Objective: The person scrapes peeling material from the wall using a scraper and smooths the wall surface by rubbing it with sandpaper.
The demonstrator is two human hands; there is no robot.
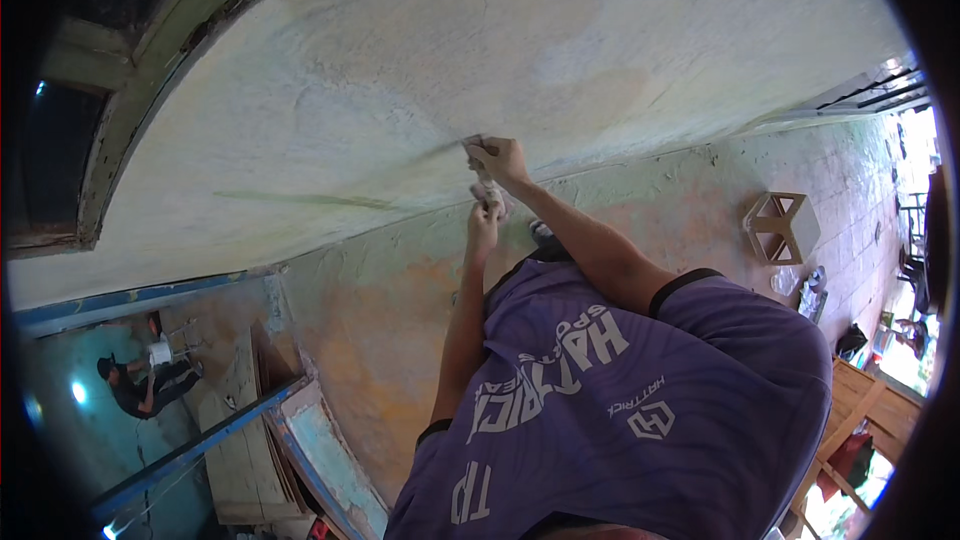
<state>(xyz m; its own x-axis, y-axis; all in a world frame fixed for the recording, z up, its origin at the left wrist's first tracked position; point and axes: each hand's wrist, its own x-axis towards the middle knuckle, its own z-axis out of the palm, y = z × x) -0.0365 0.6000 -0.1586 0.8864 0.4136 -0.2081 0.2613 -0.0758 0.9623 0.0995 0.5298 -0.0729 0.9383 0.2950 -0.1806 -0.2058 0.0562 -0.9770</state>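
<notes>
In front of me rises a pale, patchy plastered wall (420,82), with a thin crack running down from its top edge. My right hand (504,161) is up against its surface, pinching a small thin greyish thing (472,142) that is too small to name. Just below it, my left hand (482,229) grips a whitish, smeared object (491,195); blur hides what kind it is. The two hands are close together. A dark smudge and a dull green streak (315,199) mark the wall to their left.
A wooden-framed window (112,105) is at upper left. Beyond a blue-edged doorway (195,446), a person in dark clothes (142,382) holds a white container (160,352). Boards (244,435) lean there. A hexagonal stool (784,227) and clear plastic (785,280) are on the stained floor (390,300).
</notes>
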